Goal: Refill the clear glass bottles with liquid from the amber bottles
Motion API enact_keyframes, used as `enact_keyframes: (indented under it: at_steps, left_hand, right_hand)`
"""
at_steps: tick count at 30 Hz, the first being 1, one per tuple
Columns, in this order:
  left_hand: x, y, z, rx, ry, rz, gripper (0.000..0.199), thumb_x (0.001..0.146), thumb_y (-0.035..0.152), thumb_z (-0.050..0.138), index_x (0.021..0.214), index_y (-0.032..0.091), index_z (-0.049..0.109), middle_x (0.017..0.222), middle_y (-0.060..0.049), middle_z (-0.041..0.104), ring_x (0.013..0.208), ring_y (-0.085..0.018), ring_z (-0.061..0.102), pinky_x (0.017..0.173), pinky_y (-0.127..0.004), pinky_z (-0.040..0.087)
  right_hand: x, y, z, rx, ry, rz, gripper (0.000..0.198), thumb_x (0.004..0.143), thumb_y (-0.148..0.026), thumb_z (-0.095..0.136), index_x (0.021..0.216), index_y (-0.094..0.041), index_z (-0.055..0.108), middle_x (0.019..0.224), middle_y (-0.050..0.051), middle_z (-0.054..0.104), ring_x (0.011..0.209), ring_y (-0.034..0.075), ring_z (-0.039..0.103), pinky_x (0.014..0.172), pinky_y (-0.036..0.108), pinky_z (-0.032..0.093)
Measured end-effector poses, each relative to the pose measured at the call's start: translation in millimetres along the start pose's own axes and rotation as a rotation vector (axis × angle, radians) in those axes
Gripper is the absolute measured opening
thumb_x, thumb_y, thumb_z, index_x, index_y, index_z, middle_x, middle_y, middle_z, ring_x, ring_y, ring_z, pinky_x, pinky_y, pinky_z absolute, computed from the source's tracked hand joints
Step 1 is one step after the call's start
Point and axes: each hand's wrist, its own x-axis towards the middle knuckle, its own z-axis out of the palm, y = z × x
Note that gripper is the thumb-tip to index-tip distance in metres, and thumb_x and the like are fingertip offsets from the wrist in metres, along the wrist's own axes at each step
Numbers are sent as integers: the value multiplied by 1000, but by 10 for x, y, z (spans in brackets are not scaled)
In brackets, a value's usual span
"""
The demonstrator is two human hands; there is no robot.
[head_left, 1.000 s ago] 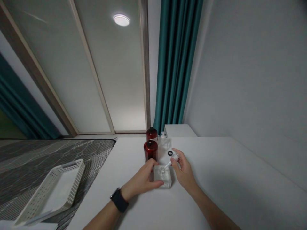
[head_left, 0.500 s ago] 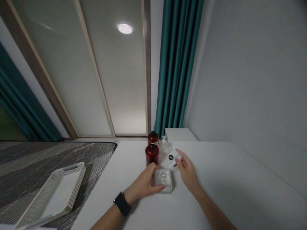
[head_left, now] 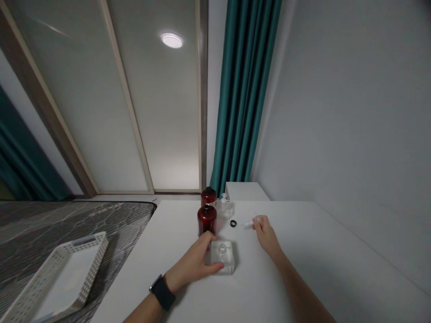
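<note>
Right hand (head_left: pixel 266 234) farther from clear bottle (head_left: pixel 227 255), pinching small white piece (head_left: pixel 249 224); left hand (head_left: pixel 198 259) spread, grasping bottle side

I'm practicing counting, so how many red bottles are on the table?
2: the front red bottle stands just beyond the left hand, and the back red bottle stands behind it, partly hidden. No third one shows.

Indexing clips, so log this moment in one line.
left hand: around clear boxy bottle | right hand: holding slim white piece | small black ring: on white table
</note>
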Motion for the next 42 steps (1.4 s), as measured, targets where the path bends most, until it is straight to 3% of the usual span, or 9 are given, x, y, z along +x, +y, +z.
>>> enact_keyframes:
  at_steps: [7,15,22,29,35,39,42]
  left_hand:
    - [19,77,-29,15,-11,-26,41,75,27,72,109,20,49,107,-6,59,95,-24,57,82,-34,47]
    - [27,116,-44,64,-32,-36,43,73,22,73,109,20,49,108,-7,58,99,-26,58,85,-37,48]
    - [14,218,-83,77,-43,-59,41,76,24,73,109,21,49,110,-7,59,100,-26,58,85,-37,48]
    - [4,229,-84,118,-57,-71,41,78,26,73,110,20,48,112,-9,59,102,-28,59,86,-38,48]
    - [-36,171,-112,105,-50,56,45,84,32,70,121,22,48,120,-10,57,109,-28,57,94,-40,46]
    - [-61,146,-122,-22,199,218,33,94,27,52,126,22,44,120,-11,53,105,-24,55,93,-39,47]
    - [-52,132,-106,-46,440,223,24,97,26,45,120,22,46,110,-9,54,97,-23,55,87,-38,48]
  right_hand:
    - [97,132,-119,-381,-16,-34,30,90,-43,50,93,-18,66,95,12,71,97,29,63,88,40,44]
    - [51,102,-119,-638,-43,2,31,96,-38,51,104,-14,69,104,18,71,105,33,63,89,43,42]
    - [16,91,-131,-671,-24,6,37,95,-41,50,109,-13,70,107,19,71,104,36,63,87,46,42]
    - [15,30,-183,-515,111,-40,51,93,-42,41,122,-6,62,102,23,69,100,38,63,88,52,43]
    - [-158,-308,-44,-239,113,-195,45,97,-41,33,120,-14,62,85,9,66,78,24,62,76,37,50]
    - [-442,-573,166,241,-135,-288,37,97,-43,45,122,-19,60,84,3,61,77,19,60,76,31,51]
    - [-597,-697,235,390,-290,-330,42,91,-40,54,128,-21,56,97,5,61,88,21,60,82,33,50]
